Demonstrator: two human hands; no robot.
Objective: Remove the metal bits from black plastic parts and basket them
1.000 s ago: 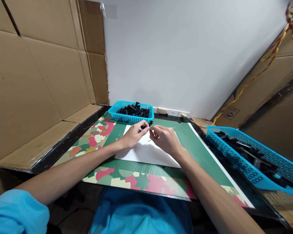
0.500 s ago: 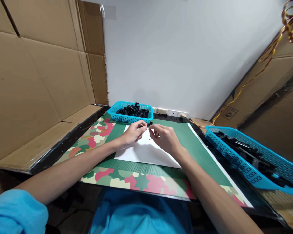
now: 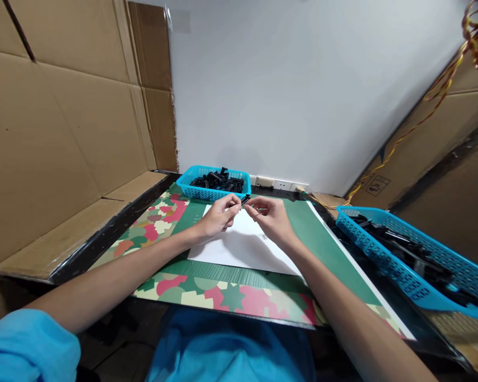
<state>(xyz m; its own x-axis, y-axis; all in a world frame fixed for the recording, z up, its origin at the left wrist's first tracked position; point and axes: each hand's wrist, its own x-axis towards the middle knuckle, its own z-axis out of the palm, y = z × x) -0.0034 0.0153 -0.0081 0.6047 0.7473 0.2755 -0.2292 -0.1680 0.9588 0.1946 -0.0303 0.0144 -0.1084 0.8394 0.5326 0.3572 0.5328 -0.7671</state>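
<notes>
My left hand (image 3: pixel 219 217) pinches a small black plastic part (image 3: pixel 245 199) above the far edge of a white paper sheet (image 3: pixel 242 249). My right hand (image 3: pixel 273 218) is just right of it, fingers curled together in a pinch on something thin that I cannot make out, close to the black part. Both hands hover over the sheet, which lies on a green cutting mat (image 3: pixel 322 239). A few tiny pieces (image 3: pixel 264 236) lie on the paper near my right wrist.
A small blue basket (image 3: pixel 191 188) of black parts stands behind the sheet. A larger blue basket (image 3: pixel 382 254) with black parts sits at the right. A camouflage-pattern mat (image 3: pixel 159 217) lies under the green one. Cardboard walls (image 3: pixel 63 132) enclose the left and right sides.
My right hand has shifted slightly right and up, with the fingertips now raised toward the black part. The left hand has stayed in place.
</notes>
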